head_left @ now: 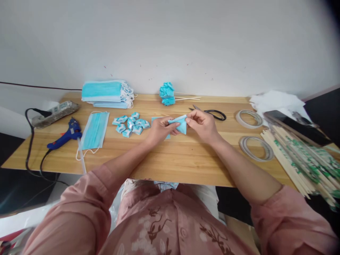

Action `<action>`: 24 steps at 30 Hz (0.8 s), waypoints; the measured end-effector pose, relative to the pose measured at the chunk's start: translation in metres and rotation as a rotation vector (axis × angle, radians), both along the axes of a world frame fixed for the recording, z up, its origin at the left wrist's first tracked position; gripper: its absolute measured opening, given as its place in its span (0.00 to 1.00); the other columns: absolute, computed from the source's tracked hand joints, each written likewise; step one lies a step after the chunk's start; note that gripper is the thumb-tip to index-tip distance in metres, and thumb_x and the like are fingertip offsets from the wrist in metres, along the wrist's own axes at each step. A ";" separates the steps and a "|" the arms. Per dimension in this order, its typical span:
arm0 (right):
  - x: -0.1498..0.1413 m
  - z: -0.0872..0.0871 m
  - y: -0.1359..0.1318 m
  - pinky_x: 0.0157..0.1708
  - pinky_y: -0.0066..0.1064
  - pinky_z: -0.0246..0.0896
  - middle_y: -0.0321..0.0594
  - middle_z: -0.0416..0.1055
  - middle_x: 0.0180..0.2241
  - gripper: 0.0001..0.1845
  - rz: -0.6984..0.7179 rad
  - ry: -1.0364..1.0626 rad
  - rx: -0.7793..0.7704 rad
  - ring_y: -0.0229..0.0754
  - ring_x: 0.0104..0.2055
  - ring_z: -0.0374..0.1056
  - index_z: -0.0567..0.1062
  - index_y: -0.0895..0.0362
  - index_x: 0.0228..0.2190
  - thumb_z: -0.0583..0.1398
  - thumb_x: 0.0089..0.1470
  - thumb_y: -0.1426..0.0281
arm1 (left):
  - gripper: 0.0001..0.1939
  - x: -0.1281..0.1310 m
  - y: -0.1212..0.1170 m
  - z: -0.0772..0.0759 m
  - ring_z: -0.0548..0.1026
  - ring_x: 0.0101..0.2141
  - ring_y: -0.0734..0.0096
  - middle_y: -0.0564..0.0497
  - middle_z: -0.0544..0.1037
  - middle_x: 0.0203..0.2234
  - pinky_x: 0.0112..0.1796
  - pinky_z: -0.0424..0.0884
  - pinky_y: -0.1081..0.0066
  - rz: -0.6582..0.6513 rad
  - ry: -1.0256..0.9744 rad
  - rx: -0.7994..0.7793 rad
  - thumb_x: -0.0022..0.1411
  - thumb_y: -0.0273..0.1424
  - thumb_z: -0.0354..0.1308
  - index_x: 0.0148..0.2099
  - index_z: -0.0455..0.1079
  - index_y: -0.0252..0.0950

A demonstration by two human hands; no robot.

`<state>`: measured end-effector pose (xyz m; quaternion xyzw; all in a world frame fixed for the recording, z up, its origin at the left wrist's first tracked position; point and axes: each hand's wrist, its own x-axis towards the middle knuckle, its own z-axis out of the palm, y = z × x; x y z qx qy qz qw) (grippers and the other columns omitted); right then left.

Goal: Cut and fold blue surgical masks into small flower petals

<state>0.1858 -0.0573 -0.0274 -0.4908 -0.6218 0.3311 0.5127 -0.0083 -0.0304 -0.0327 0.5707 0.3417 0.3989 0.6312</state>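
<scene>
A folded piece of light blue mask fabric point(181, 125) is held above the middle of the table. My left hand point(162, 129) is closed on its left side, thumb on top. My right hand point(203, 124) pinches its upper right corner between thumb and fingers. Partly hidden behind my left hand lies a flat blue square sheet point(156, 120). To the left sits a cluster of several small folded blue-and-white pieces point(130, 123). Behind my right hand rest scissors with black handles point(219, 114). Farther back are blue fabric flowers point(166, 92) on thin sticks point(187, 98).
At left are a stack of face masks point(102, 91), a single mask point(95, 130), a blue glue gun point(65, 136) and a power strip point(55, 114). Tape rolls point(249, 118), a phone point(289, 124), white sheets point(276, 100) and bundled wooden sticks point(300, 156) lie at right.
</scene>
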 end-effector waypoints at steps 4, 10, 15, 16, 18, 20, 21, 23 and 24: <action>-0.005 0.000 0.000 0.29 0.30 0.61 0.34 0.70 0.26 0.15 0.035 0.000 -0.015 0.38 0.28 0.65 0.75 0.54 0.29 0.69 0.48 0.57 | 0.16 0.000 -0.003 0.000 0.80 0.24 0.72 0.51 0.81 0.21 0.29 0.77 0.75 -0.012 0.022 0.006 0.55 0.39 0.74 0.32 0.75 0.32; 0.014 0.012 0.003 0.29 0.31 0.60 0.35 0.73 0.25 0.12 -0.254 -0.198 0.071 0.38 0.26 0.65 0.75 0.54 0.28 0.63 0.55 0.59 | 0.16 -0.001 -0.003 0.001 0.80 0.24 0.71 0.51 0.81 0.21 0.29 0.77 0.74 0.015 0.029 -0.011 0.55 0.39 0.73 0.30 0.74 0.32; 0.055 0.038 0.004 0.34 0.38 0.61 0.49 0.81 0.33 0.13 -0.487 -1.027 -0.228 0.54 0.36 0.75 0.81 0.55 0.36 0.61 0.61 0.61 | 0.20 -0.006 0.009 0.006 0.81 0.24 0.69 0.50 0.82 0.21 0.29 0.78 0.72 0.122 -0.063 -0.075 0.51 0.43 0.76 0.33 0.75 0.31; 0.059 0.041 0.003 0.34 0.39 0.60 0.52 0.81 0.35 0.16 -0.464 -1.160 -0.315 0.57 0.37 0.76 0.82 0.56 0.41 0.60 0.62 0.59 | 0.21 -0.007 0.011 0.008 0.81 0.23 0.70 0.50 0.82 0.21 0.29 0.78 0.72 0.144 -0.085 -0.096 0.50 0.42 0.76 0.34 0.75 0.31; 0.062 0.042 0.002 0.34 0.40 0.60 0.56 0.82 0.38 0.21 -0.393 -1.325 -0.436 0.60 0.39 0.77 0.80 0.56 0.50 0.60 0.63 0.57 | 0.20 -0.009 0.014 0.012 0.81 0.24 0.70 0.50 0.82 0.22 0.29 0.77 0.73 0.180 -0.118 -0.149 0.51 0.40 0.76 0.35 0.76 0.31; 0.057 0.039 0.002 0.34 0.39 0.60 0.57 0.82 0.41 0.23 -0.328 -1.391 -0.471 0.60 0.40 0.77 0.78 0.57 0.54 0.59 0.64 0.59 | 0.17 -0.011 0.016 0.017 0.81 0.24 0.70 0.49 0.82 0.22 0.30 0.77 0.74 0.205 -0.142 -0.211 0.54 0.38 0.75 0.35 0.75 0.30; 0.053 0.036 0.002 0.34 0.39 0.61 0.58 0.82 0.42 0.22 -0.305 -1.403 -0.464 0.60 0.41 0.77 0.77 0.57 0.55 0.58 0.64 0.61 | 0.15 -0.012 0.017 0.020 0.81 0.24 0.71 0.49 0.82 0.22 0.30 0.77 0.74 0.210 -0.158 -0.242 0.56 0.36 0.74 0.35 0.75 0.30; 0.045 0.030 0.004 0.36 0.40 0.62 0.59 0.81 0.45 0.22 -0.292 -1.387 -0.423 0.60 0.43 0.78 0.76 0.58 0.56 0.56 0.64 0.65 | 0.12 -0.013 0.018 0.024 0.81 0.24 0.73 0.49 0.82 0.23 0.30 0.76 0.75 0.214 -0.197 -0.299 0.59 0.33 0.73 0.35 0.75 0.30; 0.043 0.028 0.006 0.37 0.41 0.64 0.59 0.81 0.47 0.24 -0.302 -1.358 -0.408 0.61 0.45 0.78 0.75 0.58 0.58 0.57 0.63 0.66 | 0.11 -0.014 0.018 0.026 0.81 0.24 0.74 0.50 0.83 0.23 0.30 0.76 0.76 0.213 -0.217 -0.324 0.60 0.32 0.72 0.35 0.75 0.30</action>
